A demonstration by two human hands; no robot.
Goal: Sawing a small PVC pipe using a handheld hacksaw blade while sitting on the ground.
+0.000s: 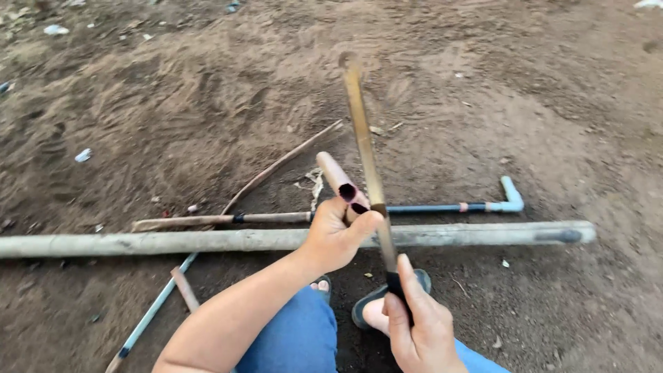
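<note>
A short piece of pinkish pipe (337, 178) sits in the left hand (333, 238), fingers wrapped closed round its lower end. The pipe slants up and away to the left, with dark openings showing near the thumb, where the end looks split or cut. Across that end lies a long knife (366, 162), its blade running almost straight away from the body, the tip blurred. The right hand (423, 326) is closed round the dark handle, lower and nearer the body than the left hand. So blade and pipe cross just above the left thumb, the blade's long axis pointing forward, the pipe's leaning left.

Beyond the hands a long grey pole (207, 241) lies left to right on the bare dirt ground (173, 103). Behind it lies a thin blue pipe (442, 207) with a pale elbow fitting (510, 197). A thin stick (276, 168) slants nearby. Sandalled feet (376, 311) and blue trousers (290, 338) show below. No containers are in sight.
</note>
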